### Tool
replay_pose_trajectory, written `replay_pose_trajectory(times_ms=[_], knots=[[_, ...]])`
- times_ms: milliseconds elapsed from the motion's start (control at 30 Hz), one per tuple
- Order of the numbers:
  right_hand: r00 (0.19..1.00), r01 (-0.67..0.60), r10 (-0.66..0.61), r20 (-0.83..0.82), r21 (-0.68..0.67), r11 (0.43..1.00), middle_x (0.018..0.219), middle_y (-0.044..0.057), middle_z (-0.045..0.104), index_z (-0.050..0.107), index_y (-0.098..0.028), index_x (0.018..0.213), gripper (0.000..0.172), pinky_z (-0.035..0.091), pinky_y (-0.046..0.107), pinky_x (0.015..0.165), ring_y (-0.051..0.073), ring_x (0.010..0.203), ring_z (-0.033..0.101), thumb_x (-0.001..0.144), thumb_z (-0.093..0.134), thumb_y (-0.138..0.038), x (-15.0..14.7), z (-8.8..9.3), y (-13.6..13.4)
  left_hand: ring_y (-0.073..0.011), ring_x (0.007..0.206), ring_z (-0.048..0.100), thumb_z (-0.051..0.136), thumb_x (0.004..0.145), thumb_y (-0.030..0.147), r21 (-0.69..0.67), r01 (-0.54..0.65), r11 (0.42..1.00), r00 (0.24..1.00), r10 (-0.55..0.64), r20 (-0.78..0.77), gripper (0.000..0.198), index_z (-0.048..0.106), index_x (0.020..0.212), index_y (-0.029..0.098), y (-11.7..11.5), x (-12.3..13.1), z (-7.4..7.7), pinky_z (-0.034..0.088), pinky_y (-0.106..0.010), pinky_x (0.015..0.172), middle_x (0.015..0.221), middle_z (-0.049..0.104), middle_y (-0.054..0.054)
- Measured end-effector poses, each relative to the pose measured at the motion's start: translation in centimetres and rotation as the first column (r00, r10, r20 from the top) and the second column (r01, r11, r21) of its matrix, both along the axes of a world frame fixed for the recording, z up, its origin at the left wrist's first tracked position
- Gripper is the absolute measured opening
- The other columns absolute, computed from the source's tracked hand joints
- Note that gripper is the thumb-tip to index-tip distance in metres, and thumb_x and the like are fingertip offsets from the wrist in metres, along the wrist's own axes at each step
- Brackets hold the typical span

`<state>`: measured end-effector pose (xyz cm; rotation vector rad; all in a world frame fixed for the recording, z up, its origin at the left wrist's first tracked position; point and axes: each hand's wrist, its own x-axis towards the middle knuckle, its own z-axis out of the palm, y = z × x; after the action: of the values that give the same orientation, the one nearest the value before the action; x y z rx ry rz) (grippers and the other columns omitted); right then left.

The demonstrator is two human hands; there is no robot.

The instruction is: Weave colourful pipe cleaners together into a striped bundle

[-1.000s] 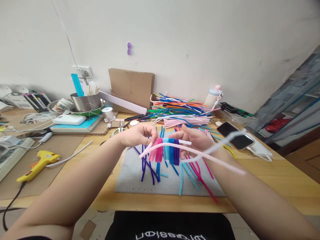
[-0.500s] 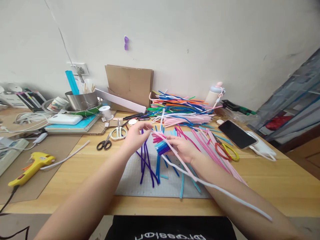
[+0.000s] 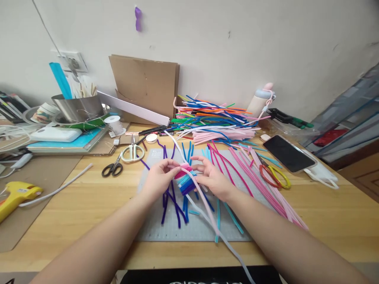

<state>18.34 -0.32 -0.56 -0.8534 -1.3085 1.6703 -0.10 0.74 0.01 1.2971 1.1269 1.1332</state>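
Between both hands, over the grey cutting mat point(image 3: 154, 232), is a small banded piece of wrapped pipe cleaners point(image 3: 186, 182), pink at the top, then light blue, blue and purple. A white pipe cleaner point(image 3: 204, 215) runs lengthwise through it, sticking out at both ends. My left hand point(image 3: 161, 175) pinches a pale pink pipe cleaner point(image 3: 204, 199) at the pink band; its long end hangs down across the piece. My right hand point(image 3: 213, 179) grips the piece from the right, some fingertips hidden behind it. Purple pipe cleaners point(image 3: 176, 209) lie on the mat below.
Pink pipe cleaners point(image 3: 266, 189) and red-and-yellow-handled scissors point(image 3: 275, 176) lie right, near a phone point(image 3: 288, 154). Two more scissors point(image 3: 132, 153) sit left, beyond them a yellow glue gun point(image 3: 19, 197). A pipe-cleaner pile point(image 3: 216, 122) and cardboard point(image 3: 145, 90) stand behind.
The view has tilted down and shifted slightly right. My left hand has come down to the pink band with the pale pink pipe cleaner, and my right fingers have moved up along the piece's right side.
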Motion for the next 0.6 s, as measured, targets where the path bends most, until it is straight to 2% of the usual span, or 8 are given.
replay_pose_trajectory(times_ms=[67, 133, 200, 300, 367, 433, 500, 600], knots=[[0.994, 0.014, -0.031, 0.109, 0.157, 0.988, 0.113, 0.003, 0.053, 0.046, -0.030, 0.118, 0.052, 0.050, 0.024, 0.061, 0.011, 0.073, 0.058, 0.071, 0.065, -0.016, 0.1, -0.1, 0.1, -0.0121, 0.059, 0.060, 0.073, 0.064, 0.035, -0.042, -0.038, 0.998, 0.998, 0.039, 0.042, 0.027, 0.061, 0.077, 0.015, 0.2, 0.0, -0.1, 0.045, -0.022, 0.058, 0.066, 0.065, -0.001], [0.968, -0.017, -0.066, 0.242, 0.324, 0.946, 0.114, 0.004, 0.051, 0.054, -0.029, 0.115, 0.046, 0.047, 0.024, 0.066, 0.012, 0.080, 0.055, 0.072, 0.065, -0.017, 0.2, 0.0, 0.1, -0.0107, 0.058, 0.059, 0.075, 0.062, 0.035, -0.070, -0.036, 0.997, 0.996, 0.041, 0.075, 0.028, 0.061, 0.077, 0.015, 0.2, 0.0, -0.2, 0.044, -0.021, 0.057, 0.065, 0.065, 0.001], [0.938, -0.042, -0.116, 0.327, 0.439, 0.897, 0.109, 0.005, 0.052, 0.061, -0.027, 0.109, 0.036, 0.045, 0.024, 0.065, 0.014, 0.084, 0.053, 0.073, 0.066, -0.023, 0.4, 0.1, 0.1, -0.0098, 0.058, 0.058, 0.075, 0.060, 0.034, -0.089, -0.006, 0.996, 0.994, 0.015, 0.108, 0.029, 0.061, 0.076, 0.014, 0.0, 0.2, 0.0, 0.043, -0.020, 0.058, 0.064, 0.064, 0.002], [0.935, 0.041, -0.216, 0.283, 0.517, 0.855, 0.097, 0.005, 0.056, 0.068, -0.023, 0.094, 0.018, 0.043, 0.026, 0.069, 0.017, 0.087, 0.054, 0.079, 0.061, -0.031, 0.4, 0.2, -0.1, -0.0093, 0.059, 0.058, 0.077, 0.059, 0.032, -0.082, 0.025, 0.996, 0.990, -0.013, 0.140, 0.030, 0.060, 0.076, 0.014, -0.4, 0.6, 0.3, 0.044, -0.020, 0.060, 0.067, 0.063, 0.002], [0.938, 0.148, -0.269, 0.218, 0.450, 0.881, 0.086, 0.003, 0.060, 0.067, -0.022, 0.089, 0.017, 0.043, 0.027, 0.069, 0.016, 0.081, 0.055, 0.082, 0.057, -0.034, 0.3, 0.2, -0.1, -0.0084, 0.059, 0.057, 0.077, 0.059, 0.030, -0.059, 0.027, 0.998, 0.989, -0.018, 0.147, 0.031, 0.058, 0.078, 0.014, -0.6, 0.9, 0.4, 0.044, -0.020, 0.060, 0.068, 0.062, 0.003], [0.942, 0.231, -0.287, 0.174, 0.284, 0.931, 0.074, 0.000, 0.060, 0.064, -0.022, 0.090, 0.021, 0.041, 0.025, 0.059, 0.013, 0.065, 0.053, 0.080, 0.057, -0.039, 0.2, 0.0, -0.1, -0.0077, 0.059, 0.056, 0.076, 0.061, 0.028, -0.035, 0.041, 0.999, 0.989, -0.036, 0.145, 0.030, 0.057, 0.079, 0.014, -0.8, 1.1, 0.4, 0.044, -0.019, 0.059, 0.070, 0.061, 0.003], [0.949, 0.261, -0.279, 0.144, 0.131, 0.956, 0.064, -0.003, 0.057, 0.060, -0.022, 0.091, 0.025, 0.035, 0.023, 0.049, 0.011, 0.051, 0.047, 0.078, 0.060, -0.043, 0.1, -0.1, 0.0, -0.0081, 0.061, 0.056, 0.074, 0.063, 0.027, -0.026, 0.077, 0.997, 0.988, -0.073, 0.135, 0.028, 0.056, 0.080, 0.014, -0.9, 1.2, 0.4, 0.044, -0.020, 0.059, 0.071, 0.060, 0.003], [0.954, 0.254, -0.266, 0.138, 0.102, 0.962, 0.062, -0.004, 0.055, 0.059, -0.021, 0.085, 0.024, 0.032, 0.022, 0.046, 0.010, 0.049, 0.044, 0.075, 0.063, -0.042, 0.2, -0.3, 0.2, -0.0086, 0.061, 0.056, 0.073, 0.064, 0.026, -0.025, 0.112, 0.993, 0.987, -0.108, 0.119, 0.026, 0.055, 0.079, 0.015, -1.1, 1.3, 0.3, 0.044, -0.020, 0.058, 0.071, 0.060, 0.003]])
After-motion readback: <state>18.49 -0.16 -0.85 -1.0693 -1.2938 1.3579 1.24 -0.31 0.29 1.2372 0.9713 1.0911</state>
